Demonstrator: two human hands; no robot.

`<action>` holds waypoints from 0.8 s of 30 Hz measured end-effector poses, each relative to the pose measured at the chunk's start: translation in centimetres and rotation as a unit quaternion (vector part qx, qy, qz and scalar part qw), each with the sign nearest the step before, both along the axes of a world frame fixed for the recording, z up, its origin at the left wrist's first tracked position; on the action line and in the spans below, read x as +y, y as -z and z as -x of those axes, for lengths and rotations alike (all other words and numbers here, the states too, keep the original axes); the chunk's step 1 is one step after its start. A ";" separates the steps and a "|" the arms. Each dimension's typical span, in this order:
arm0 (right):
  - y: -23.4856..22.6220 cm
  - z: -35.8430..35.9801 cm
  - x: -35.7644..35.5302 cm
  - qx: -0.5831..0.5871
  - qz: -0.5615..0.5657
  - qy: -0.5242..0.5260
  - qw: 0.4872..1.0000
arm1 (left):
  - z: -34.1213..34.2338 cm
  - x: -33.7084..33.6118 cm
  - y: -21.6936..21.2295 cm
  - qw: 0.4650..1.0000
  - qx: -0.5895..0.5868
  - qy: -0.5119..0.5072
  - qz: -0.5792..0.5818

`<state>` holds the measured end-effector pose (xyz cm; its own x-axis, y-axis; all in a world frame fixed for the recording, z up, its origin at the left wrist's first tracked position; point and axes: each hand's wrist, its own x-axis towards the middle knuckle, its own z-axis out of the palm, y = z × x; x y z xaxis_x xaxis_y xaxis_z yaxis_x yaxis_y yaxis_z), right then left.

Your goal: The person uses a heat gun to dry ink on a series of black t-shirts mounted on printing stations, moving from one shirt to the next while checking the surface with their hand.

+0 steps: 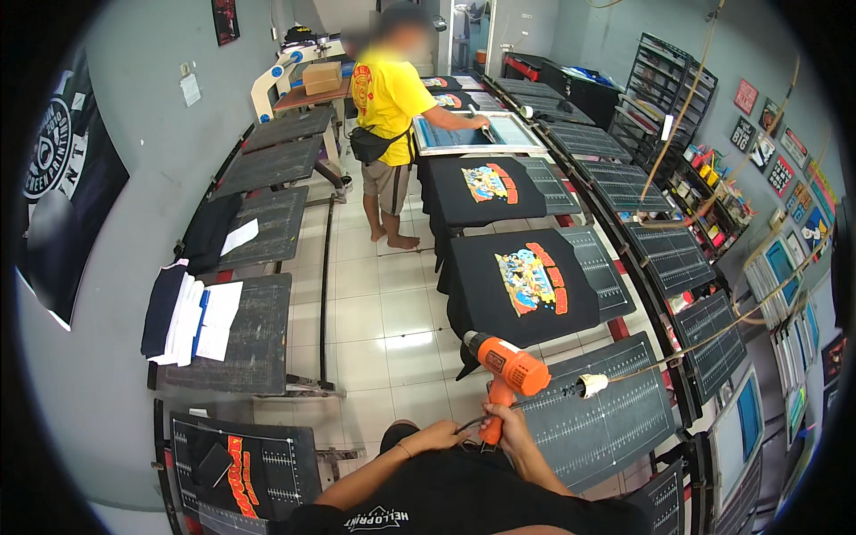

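Observation:
An orange heat gun [514, 367] is upright in front of me, its dark nozzle tipped toward the far left. My right hand [511, 428] is wrapped round its handle. Close beside it, my left hand [434, 437] is closed on the dark power cord [470, 424] near the handle's base. A white socket [591, 385] hangs on a cord just right of the gun. Beyond the nozzle, a black T-shirt [473, 281] with a colourful print lies stretched over a platen, and another printed black T-shirt [455, 183] lies behind it.
A bare grey platen [597, 415] sits at my right. Farther off, a co-worker in a yellow shirt [390, 94] works over a screen frame [526, 134]. Folded shirts and papers [218, 312] rest on a left platen. Cords [682, 111] hang at the right, near ink shelves [713, 192].

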<state>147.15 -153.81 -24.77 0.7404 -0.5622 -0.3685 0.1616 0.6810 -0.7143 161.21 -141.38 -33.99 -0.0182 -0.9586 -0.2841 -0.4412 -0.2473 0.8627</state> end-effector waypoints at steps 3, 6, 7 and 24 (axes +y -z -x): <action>0.6 0.1 0.2 -0.009 0.011 -0.011 1.000 | 0.0 -0.5 4.5 0.992 0.030 0.033 -0.122; 0.4 0.3 0.1 -0.002 0.028 -0.011 1.000 | 0.3 -0.8 6.1 0.987 0.021 0.052 -0.154; 0.4 0.4 0.1 0.001 0.029 -0.008 1.000 | 0.5 -0.8 6.4 0.989 0.012 0.054 -0.137; 1.6 0.9 -0.2 0.014 0.030 0.016 0.999 | 2.0 -1.0 -3.6 0.970 0.182 -0.068 0.145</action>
